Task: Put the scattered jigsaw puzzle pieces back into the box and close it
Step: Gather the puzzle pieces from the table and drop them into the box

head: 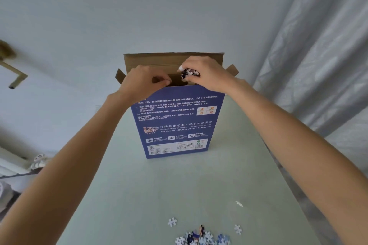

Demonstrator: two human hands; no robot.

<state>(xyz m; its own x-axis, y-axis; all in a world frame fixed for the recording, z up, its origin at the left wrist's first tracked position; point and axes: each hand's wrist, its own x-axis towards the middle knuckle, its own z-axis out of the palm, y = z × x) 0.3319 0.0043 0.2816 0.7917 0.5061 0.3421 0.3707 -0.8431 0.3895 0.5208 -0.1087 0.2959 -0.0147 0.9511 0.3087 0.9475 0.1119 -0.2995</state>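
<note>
My left hand (pixel 143 79) pinches the near rim of the upright blue box (pixel 175 123), holding its narrow top slot open; beside it, my right hand (pixel 205 73) grips a clump of puzzle pieces (pixel 189 73) directly above that slot. More loose pieces (pixel 201 236) lie on the table (pixel 139 195) near me.

Pale green table (pixel 159 185); grey curtain (pixel 318 65) right; brass fixture (pixel 12 69) left

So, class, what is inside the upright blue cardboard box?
Only brown inner walls show through the blue cardboard box's open top. The right hand holds jigsaw pieces above it; the box's front wall hides any contents.
</note>
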